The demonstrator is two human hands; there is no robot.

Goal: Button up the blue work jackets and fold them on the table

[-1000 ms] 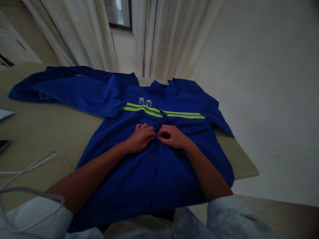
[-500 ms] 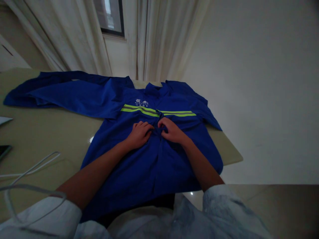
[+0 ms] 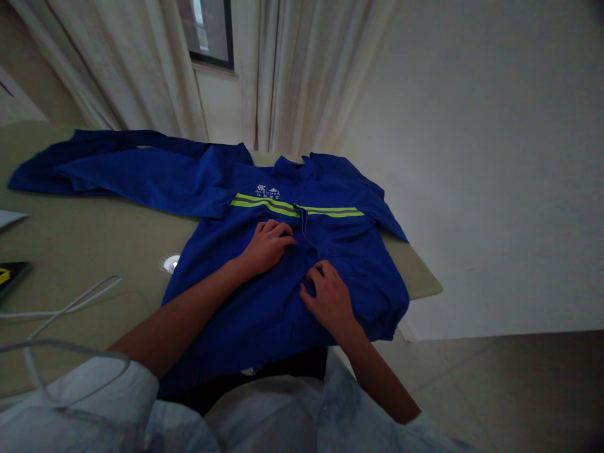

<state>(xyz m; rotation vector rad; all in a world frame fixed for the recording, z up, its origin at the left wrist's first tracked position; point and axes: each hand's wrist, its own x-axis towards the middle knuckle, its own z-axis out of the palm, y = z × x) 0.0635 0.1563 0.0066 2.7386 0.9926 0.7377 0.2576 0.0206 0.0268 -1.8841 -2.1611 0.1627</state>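
A blue work jacket (image 3: 226,182) with two yellow-green stripes across the chest lies front up on a beige table (image 3: 94,245), one sleeve stretched out to the far left. My left hand (image 3: 268,244) rests on the chest just left of the front opening, fingers curled and pressing the cloth. My right hand (image 3: 329,298) sits lower on the front, right of the opening, its fingers bent and pinching the blue fabric. The jacket's hem hangs over the table's near edge toward my lap.
White cables (image 3: 61,308) run over the table at the left. A dark phone-like object (image 3: 13,274) and a white sheet (image 3: 10,218) lie at the left edge. A small round insert (image 3: 170,262) shows in the tabletop. Curtains (image 3: 292,75) hang behind.
My right hand has slid down the jacket's front, away from my left hand, which stayed by the chest stripe. The view shifted slightly.
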